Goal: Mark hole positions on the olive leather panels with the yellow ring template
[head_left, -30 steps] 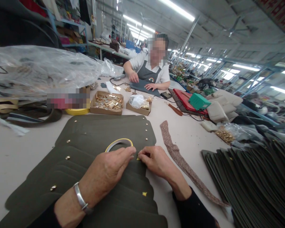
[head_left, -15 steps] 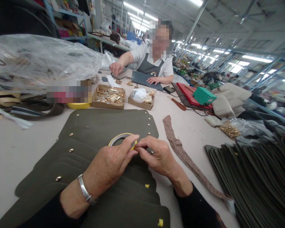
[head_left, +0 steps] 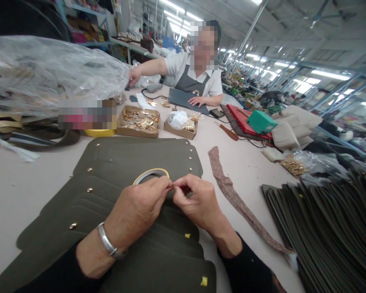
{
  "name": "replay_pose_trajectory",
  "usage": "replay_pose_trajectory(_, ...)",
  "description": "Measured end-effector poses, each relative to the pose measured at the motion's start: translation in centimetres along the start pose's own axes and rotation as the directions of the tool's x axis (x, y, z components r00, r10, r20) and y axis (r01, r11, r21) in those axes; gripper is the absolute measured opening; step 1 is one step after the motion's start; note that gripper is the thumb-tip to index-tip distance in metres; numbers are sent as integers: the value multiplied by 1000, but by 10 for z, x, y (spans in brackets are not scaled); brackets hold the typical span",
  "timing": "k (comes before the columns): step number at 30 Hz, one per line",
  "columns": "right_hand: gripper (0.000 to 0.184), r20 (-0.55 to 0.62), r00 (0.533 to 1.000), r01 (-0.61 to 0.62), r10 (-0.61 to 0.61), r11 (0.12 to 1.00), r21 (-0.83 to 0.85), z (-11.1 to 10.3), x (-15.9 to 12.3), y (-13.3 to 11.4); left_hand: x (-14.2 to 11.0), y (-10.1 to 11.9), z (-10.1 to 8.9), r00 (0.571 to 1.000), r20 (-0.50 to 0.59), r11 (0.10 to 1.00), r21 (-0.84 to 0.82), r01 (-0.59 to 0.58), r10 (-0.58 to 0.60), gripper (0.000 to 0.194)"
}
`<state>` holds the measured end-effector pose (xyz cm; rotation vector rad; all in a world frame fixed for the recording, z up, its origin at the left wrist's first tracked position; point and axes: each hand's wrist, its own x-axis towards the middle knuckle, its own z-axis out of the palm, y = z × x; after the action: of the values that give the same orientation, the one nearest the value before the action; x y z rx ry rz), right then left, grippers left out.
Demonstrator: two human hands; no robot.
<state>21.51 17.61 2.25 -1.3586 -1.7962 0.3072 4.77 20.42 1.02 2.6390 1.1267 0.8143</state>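
My left hand, a metal bangle at its wrist, is closed on a roll of yellow tape, whose ring shows above the fingers. Thumb and fingertips of my right hand are pinched together, meeting the left fingertips at the roll's near edge. Whatever lies between the right fingertips is too small to name. Beneath both hands, dark olive panels lie overlapped in a fan, with gold-coloured metal studs along their edges. Small yellow tape pieces stick to some panels near me.
Across the table, a co-worker has one hand on a dark panel. Cardboard boxes of gold hardware stand beyond the panels. A brown fabric strip and a stack of olive panels lie at right, a plastic bag at left.
My fingertips have drawn together into a tighter pinch, and the tape roll has shifted slightly left. The co-worker's other arm has reached outward toward the plastic bag.
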Motion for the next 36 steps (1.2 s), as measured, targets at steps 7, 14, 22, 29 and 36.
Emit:
replay_pose_trajectory(7,11,143,820,-571,554,779,257,-18,8,20,-2,7,-3,978,-178,994,-13,-109,105,14)
replay_pose_trajectory(14,19,457,652,-736,605,651,187,-62,-7,64,3,9,0,962,264,984,178,19,-66,11)
replay_pose_trajectory(22,13,411,732,-567,543,820,-74,-48,-10,55,5,9,0,931,353,980,197,26,-96,14)
replay_pose_trajectory(29,15,373,838,-320,398,912,-256,-44,-7,49,5,9,0,932,344,981,188,50,-113,15)
replay_pose_trajectory(36,23,291,870,-312,397,902,-298,-51,-9,49,5,9,1,938,327,981,185,54,-113,17)
